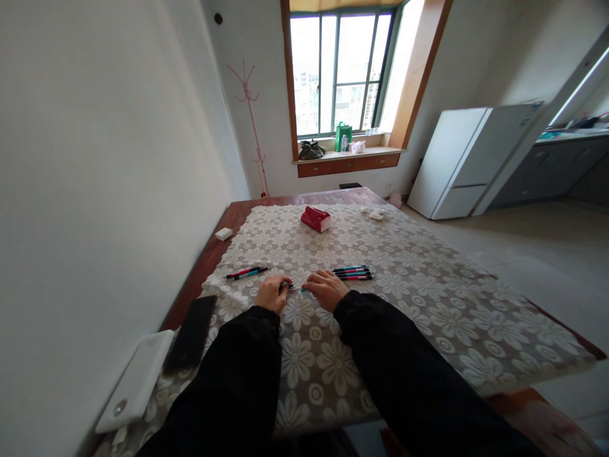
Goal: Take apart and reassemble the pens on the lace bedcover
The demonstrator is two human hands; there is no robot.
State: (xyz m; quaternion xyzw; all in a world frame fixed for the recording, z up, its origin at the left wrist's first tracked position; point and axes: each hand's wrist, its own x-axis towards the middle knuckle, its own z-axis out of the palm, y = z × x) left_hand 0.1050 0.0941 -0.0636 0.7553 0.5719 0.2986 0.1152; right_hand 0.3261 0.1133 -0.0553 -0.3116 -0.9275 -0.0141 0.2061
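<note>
The big surface (428, 304) has a lace cloth (409, 279) with white flowers over it. Its left edge runs along the wall, and its far edge points to the window. Both hands rest near the middle of the near half, close together.

The cloth is bumpy and full of little holes. A thin pen could catch in the lace, or roll away if a hand lets go too soon. If the two hands pull hard and the pen comes apart all at once, a piece could jump off toward the near edge and drop to the floor. A sleeve could also push the other pens around.

The left hand (272, 293) and the right hand (326, 289) hold one pen (295, 288) between them, one hand at each end. The fingers of both hands curl shut around the ends, and only a short bit of the pen shows in the gap. It lies flat, touching the cloth.

Two pens (246, 273) lie just left of the left hand, toward the left edge. A small bunch of pens (353, 273) lies just right of the right hand.
</note>
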